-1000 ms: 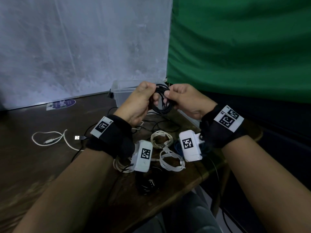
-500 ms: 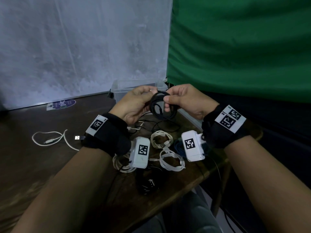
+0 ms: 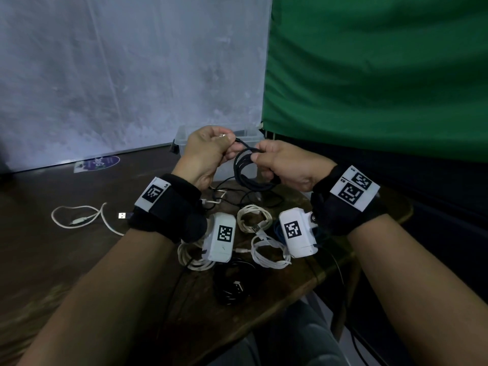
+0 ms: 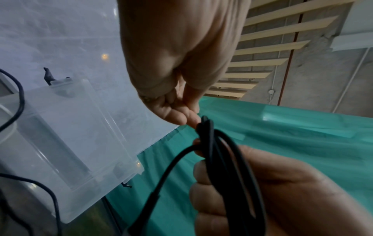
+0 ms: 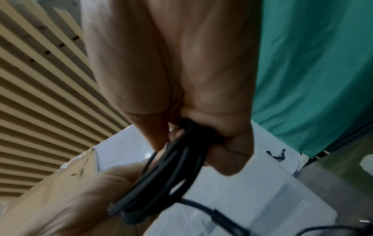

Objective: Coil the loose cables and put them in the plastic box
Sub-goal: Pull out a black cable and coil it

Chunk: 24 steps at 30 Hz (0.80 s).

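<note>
While right hand (image 3: 286, 165) fingers clamp black coil (image 3: 247, 170), left wrist view shows left hand (image 4: 177, 110) fingers pinching its end.

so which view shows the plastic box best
The left wrist view: the clear plastic box shows its rim, walls and latch clips close up. The head view has it mostly behind the hands, and the right wrist view shows only a blurred part.

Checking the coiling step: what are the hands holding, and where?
Right hand grips the black cable coil by its bundled loops; left hand pinches its free end.
</note>
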Each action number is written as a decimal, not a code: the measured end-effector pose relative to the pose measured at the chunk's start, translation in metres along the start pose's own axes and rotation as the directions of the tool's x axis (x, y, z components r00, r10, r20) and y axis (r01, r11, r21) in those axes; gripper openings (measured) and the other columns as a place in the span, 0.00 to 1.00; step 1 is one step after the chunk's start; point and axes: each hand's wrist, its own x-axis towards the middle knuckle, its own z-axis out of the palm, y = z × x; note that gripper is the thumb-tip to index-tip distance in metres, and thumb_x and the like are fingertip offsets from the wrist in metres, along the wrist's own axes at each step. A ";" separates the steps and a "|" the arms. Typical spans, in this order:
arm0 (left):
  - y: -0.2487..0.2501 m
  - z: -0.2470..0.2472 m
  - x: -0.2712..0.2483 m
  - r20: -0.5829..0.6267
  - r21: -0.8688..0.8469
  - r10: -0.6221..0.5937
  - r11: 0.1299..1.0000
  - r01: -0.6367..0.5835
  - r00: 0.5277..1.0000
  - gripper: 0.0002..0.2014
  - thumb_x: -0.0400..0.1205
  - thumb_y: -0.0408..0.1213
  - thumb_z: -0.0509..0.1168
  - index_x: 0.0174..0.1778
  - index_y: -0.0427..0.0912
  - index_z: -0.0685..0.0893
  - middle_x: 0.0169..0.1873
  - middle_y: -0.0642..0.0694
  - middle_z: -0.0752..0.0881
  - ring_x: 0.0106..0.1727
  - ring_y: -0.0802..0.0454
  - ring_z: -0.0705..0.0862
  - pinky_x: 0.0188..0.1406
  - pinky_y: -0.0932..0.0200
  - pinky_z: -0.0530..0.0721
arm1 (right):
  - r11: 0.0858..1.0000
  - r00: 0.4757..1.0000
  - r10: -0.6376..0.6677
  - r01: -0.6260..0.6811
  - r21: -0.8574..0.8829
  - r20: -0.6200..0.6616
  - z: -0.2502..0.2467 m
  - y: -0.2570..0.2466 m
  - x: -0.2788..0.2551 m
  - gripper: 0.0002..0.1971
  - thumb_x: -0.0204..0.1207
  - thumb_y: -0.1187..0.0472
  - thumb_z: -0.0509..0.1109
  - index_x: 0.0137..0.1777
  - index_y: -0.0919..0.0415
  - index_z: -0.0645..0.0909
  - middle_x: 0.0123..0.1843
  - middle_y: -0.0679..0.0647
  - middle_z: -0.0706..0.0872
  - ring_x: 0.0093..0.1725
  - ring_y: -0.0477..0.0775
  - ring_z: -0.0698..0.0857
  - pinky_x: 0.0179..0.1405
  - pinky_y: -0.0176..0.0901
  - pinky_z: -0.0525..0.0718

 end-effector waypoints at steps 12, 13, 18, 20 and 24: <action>0.001 -0.001 0.001 0.048 0.039 0.070 0.997 -0.072 0.996 0.06 0.83 0.27 0.61 0.44 0.42 0.77 0.34 0.41 0.83 0.29 0.60 0.85 0.32 0.69 0.83 | 0.962 0.998 -0.027 0.010 -0.273 -0.060 -0.002 0.001 0.003 0.17 0.84 0.48 0.58 0.36 0.50 0.78 0.25 0.44 0.73 0.26 0.42 0.70 0.30 0.39 0.68; 0.001 0.001 0.001 0.044 0.042 0.056 0.997 -0.058 0.997 0.04 0.83 0.29 0.62 0.47 0.43 0.76 0.36 0.41 0.83 0.31 0.58 0.86 0.33 0.68 0.84 | 0.974 0.994 -0.042 0.018 -0.225 -0.099 -0.002 0.002 0.004 0.16 0.84 0.50 0.59 0.35 0.51 0.78 0.28 0.50 0.72 0.26 0.46 0.69 0.28 0.40 0.67; 0.008 0.000 -0.003 -0.012 0.396 -0.164 0.905 0.155 0.986 0.19 0.84 0.57 0.56 0.46 0.42 0.73 0.34 0.45 0.77 0.30 0.53 0.76 0.26 0.60 0.75 | 0.990 0.949 -0.122 0.095 -0.105 -0.291 -0.007 0.002 0.006 0.14 0.85 0.58 0.58 0.37 0.52 0.77 0.29 0.48 0.74 0.25 0.43 0.70 0.27 0.37 0.67; 0.010 0.004 -0.009 0.075 0.452 -0.332 0.852 0.265 0.940 0.30 0.83 0.64 0.46 0.39 0.40 0.77 0.27 0.46 0.82 0.24 0.54 0.77 0.23 0.63 0.72 | 0.989 0.938 -0.150 0.139 -0.057 -0.313 -0.008 0.000 0.005 0.15 0.86 0.59 0.56 0.37 0.53 0.74 0.26 0.48 0.71 0.24 0.44 0.68 0.27 0.38 0.66; 0.006 0.009 -0.011 0.178 0.410 -0.482 0.829 0.380 0.858 0.33 0.83 0.65 0.41 0.43 0.44 0.83 0.30 0.49 0.89 0.30 0.56 0.83 0.32 0.61 0.74 | 0.991 0.953 -0.105 0.125 0.051 -0.284 -0.007 -0.005 0.003 0.14 0.87 0.61 0.54 0.38 0.56 0.71 0.28 0.51 0.70 0.23 0.43 0.68 0.25 0.34 0.68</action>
